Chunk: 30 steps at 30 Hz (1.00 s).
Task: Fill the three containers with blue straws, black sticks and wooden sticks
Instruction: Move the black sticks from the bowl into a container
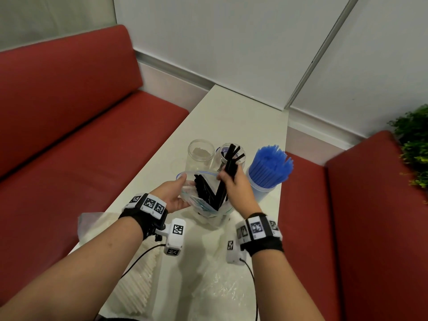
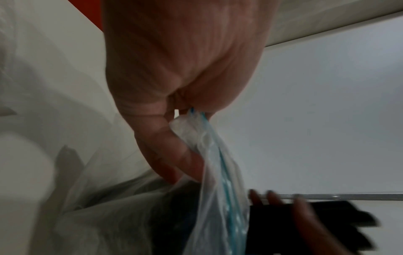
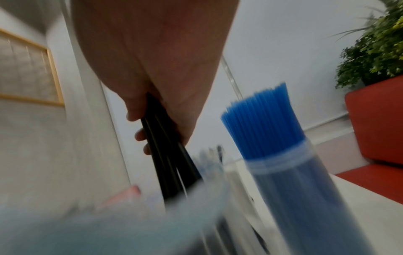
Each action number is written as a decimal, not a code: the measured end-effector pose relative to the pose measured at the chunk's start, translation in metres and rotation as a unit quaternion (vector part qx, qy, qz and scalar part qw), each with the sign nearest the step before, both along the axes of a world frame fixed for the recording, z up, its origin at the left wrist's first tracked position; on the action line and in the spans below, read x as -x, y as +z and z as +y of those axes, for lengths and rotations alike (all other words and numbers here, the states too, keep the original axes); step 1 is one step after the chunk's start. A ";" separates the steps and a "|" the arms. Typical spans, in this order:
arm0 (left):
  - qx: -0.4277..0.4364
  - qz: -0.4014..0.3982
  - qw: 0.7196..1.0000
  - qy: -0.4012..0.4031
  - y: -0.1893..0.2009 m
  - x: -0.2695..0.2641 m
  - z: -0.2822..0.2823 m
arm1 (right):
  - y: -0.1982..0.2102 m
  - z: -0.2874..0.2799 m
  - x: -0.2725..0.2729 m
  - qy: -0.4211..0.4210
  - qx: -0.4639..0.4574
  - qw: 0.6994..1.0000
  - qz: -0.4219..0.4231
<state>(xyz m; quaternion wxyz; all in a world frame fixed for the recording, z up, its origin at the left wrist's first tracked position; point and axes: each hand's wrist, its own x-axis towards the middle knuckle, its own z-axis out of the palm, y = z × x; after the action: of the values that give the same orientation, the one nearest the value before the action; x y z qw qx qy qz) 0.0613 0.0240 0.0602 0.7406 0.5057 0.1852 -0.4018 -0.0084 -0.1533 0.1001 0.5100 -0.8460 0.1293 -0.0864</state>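
Note:
My left hand [image 1: 177, 193] pinches the rim of a clear zip bag [image 1: 203, 200] that holds black sticks [image 1: 203, 188]; the left wrist view shows the fingers [image 2: 174, 155] curled on the bag [image 2: 218, 172]. My right hand [image 1: 231, 181] grips a bundle of black sticks [image 1: 230, 167], lifted partly out of the bag, also gripped in the right wrist view [image 3: 165, 155]. Three clear jars stand behind: an empty one [image 1: 200, 154], a middle one [image 1: 225, 156] with a few black sticks, and a right one packed with blue straws [image 1: 271, 165], close by in the right wrist view [image 3: 268, 131].
The white table [image 1: 231, 117] runs between red benches [image 1: 81, 135]. Crumpled clear plastic wrap [image 1: 215, 274] and a pack of white sticks [image 1: 139, 286] lie near me. A green plant [image 1: 414, 144] stands at the right.

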 end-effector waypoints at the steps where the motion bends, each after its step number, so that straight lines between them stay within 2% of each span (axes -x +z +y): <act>1: 0.001 0.002 1.000 0.000 0.000 0.000 0.000 | 0.018 -0.004 -0.004 -0.002 -0.016 1.000 -0.019; 3: 0.004 0.003 1.000 -0.004 0.001 -0.002 0.001 | 0.056 -0.015 -0.014 -0.009 -0.057 0.995 -0.078; 6: -0.006 -0.003 1.000 -0.014 0.002 -0.004 0.001 | 0.104 -0.033 -0.034 -0.046 -0.067 0.978 -0.190; 9: -0.008 -0.010 1.000 -0.023 0.001 -0.005 0.001 | 0.117 -0.045 -0.059 -0.087 -0.063 0.965 -0.239; 13: 0.002 -0.003 1.000 -0.016 0.000 -0.006 -0.001 | 0.083 -0.054 -0.091 -0.113 -0.055 0.970 -0.209; 20: -0.012 -0.002 1.000 -0.025 -0.005 -0.010 -0.001 | -0.001 -0.057 -0.108 -0.112 -0.034 0.991 -0.058; 22: -0.016 -0.001 0.999 -0.027 -0.006 -0.010 -0.001 | -0.012 -0.056 -0.105 -0.113 -0.041 0.992 -0.028; 24: -0.021 -0.002 0.999 -0.034 -0.006 -0.011 -0.002 | -0.012 -0.054 -0.106 -0.138 -0.048 0.988 -0.043; 26: -0.020 0.000 0.999 -0.042 -0.005 -0.012 -0.003 | -0.004 -0.050 -0.110 -0.165 0.000 0.982 -0.092; 28: -0.018 0.000 0.999 -0.050 -0.005 -0.013 -0.003 | 0.000 -0.046 -0.115 -0.132 0.115 0.978 -0.113; 30: -0.021 -0.001 0.998 -0.058 -0.003 -0.013 -0.002 | -0.009 -0.042 -0.115 -0.055 0.248 0.966 -0.048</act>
<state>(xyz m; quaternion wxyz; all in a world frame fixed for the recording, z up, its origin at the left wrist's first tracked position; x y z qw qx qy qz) 0.0743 0.0221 0.0569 0.7057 0.5314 0.1628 -0.4395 0.1070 -0.1952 0.0908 0.2844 -0.9324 0.1253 -0.1845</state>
